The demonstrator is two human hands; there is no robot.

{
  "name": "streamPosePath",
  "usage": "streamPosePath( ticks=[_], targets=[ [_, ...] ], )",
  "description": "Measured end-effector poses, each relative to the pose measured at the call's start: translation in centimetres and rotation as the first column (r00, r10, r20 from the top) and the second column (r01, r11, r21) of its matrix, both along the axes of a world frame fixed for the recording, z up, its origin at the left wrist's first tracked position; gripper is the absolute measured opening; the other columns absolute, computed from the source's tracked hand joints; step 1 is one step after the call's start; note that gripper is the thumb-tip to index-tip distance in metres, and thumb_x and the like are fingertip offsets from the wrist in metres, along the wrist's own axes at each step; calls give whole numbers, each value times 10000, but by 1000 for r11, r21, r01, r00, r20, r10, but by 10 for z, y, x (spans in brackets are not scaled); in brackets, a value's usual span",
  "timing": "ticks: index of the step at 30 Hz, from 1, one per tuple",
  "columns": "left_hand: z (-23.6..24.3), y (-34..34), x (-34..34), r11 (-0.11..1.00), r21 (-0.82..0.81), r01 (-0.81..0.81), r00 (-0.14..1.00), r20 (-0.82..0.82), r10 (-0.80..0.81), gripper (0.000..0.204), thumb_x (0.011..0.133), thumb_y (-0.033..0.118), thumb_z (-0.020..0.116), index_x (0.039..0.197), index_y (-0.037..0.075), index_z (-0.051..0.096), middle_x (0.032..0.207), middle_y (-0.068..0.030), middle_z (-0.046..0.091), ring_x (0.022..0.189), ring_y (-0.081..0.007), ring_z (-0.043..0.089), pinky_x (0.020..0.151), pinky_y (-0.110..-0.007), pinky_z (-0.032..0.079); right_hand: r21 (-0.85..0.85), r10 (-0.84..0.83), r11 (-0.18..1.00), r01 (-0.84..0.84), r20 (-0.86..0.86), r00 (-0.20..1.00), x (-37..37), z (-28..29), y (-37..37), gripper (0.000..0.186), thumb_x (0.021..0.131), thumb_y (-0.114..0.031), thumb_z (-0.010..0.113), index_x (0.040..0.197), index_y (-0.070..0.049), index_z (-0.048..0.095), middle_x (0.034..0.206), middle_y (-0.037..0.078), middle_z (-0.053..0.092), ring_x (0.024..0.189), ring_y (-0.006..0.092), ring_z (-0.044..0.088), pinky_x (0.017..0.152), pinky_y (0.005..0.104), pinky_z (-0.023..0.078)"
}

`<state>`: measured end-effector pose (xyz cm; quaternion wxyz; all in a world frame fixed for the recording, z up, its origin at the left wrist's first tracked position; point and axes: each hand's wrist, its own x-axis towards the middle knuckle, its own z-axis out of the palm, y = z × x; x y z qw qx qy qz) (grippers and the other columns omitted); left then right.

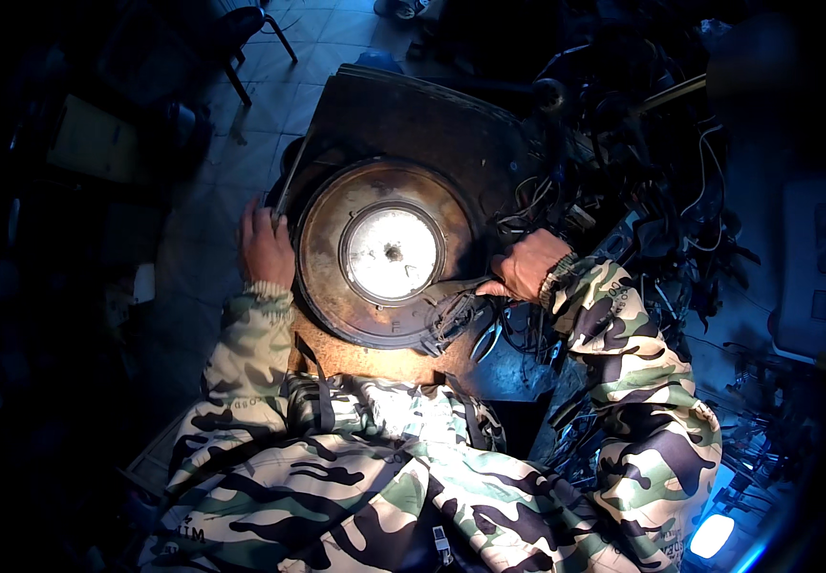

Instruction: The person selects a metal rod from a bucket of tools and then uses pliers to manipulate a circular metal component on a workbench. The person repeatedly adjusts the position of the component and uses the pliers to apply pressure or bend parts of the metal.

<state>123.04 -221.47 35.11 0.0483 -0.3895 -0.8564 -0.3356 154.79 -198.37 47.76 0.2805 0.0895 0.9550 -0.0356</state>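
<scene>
A large round metal disc (322,224) with a brownish, stained face and dark rim lies in front of me. Its round centre plate (394,253) glares white under a lamp, with a small dark spot in the middle. My left hand (267,250) is at the disc's left side, fingers curled by a thin pale strip; whether this is a rod or the board's edge is unclear. At the lower right of the disc, my right hand (530,267) is closed, thumb pointing left, beside a bundle of dark wires (449,320). What it grips is mostly hidden.
Under the disc is a brown board (403,110), reaching away from me. Tangled cables and dark parts (623,181) crowd the right side. A chair (241,38) stands on the tiled floor at far left. A glowing lamp (712,536) is at the lower right.
</scene>
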Motion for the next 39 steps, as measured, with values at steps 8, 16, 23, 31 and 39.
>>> streamPosePath(
  ticks=[8, 16, 23, 31, 39],
  targets=[
    [64, -101, 71, 861, -348, 371, 769, 634, -75, 292, 898, 277, 722, 1014, 27, 627, 745, -175, 639, 684, -343, 656, 631, -435, 474, -5, -39, 999, 39, 48, 998, 1, 3, -3, 660, 928, -734, 446, 885, -144, 739, 659, 140, 691, 646, 337, 703, 626, 463, 569],
    [76, -105, 52, 817, -325, 476, 681, 725, -108, 386, 932, 279, 706, 1182, -3, 623, 891, -205, 663, 809, -321, 666, 719, -458, 500, -50, -127, 990, 135, 141, 982, -22, 36, -21, 378, 918, -522, 614, 853, -181, 765, 780, 95, 729, 796, 295, 725, 710, 404, 558],
    [59, -90, 17, 834, 72, 547, 516, 755, -404, 625, 898, 294, 741, 1387, -5, 489, 1002, -144, 663, 905, -226, 653, 797, -363, 530, 225, -153, 928, 298, -498, 853, -1, 83, -72, 368, 842, -455, 744, 766, -117, 620, 638, 48, 595, 551, 230, 629, 492, 375, 480],
    [77, -63, 33, 675, 485, 556, -194, 865, -462, 964, 889, 541, 729, 1522, -23, 270, 1175, -89, 548, 1019, -145, 554, 903, -286, 454, -647, -878, 478, 594, -359, 315, -83, 18, -230, 316, 926, -331, 712, 808, -48, 634, 713, 180, 610, 641, 389, 640, 551, 455, 490],
    [74, -59, 22, 636, 330, 697, -66, 913, -402, 614, 1049, 428, 470, 1439, -46, 476, 1002, -112, 680, 930, -164, 625, 846, -321, 494, -830, -981, 157, 535, -195, -15, -109, -5, -278, 300, 979, -304, 647, 1044, -18, 713, 874, 232, 682, 835, 395, 688, 708, 445, 530]
  ],
)
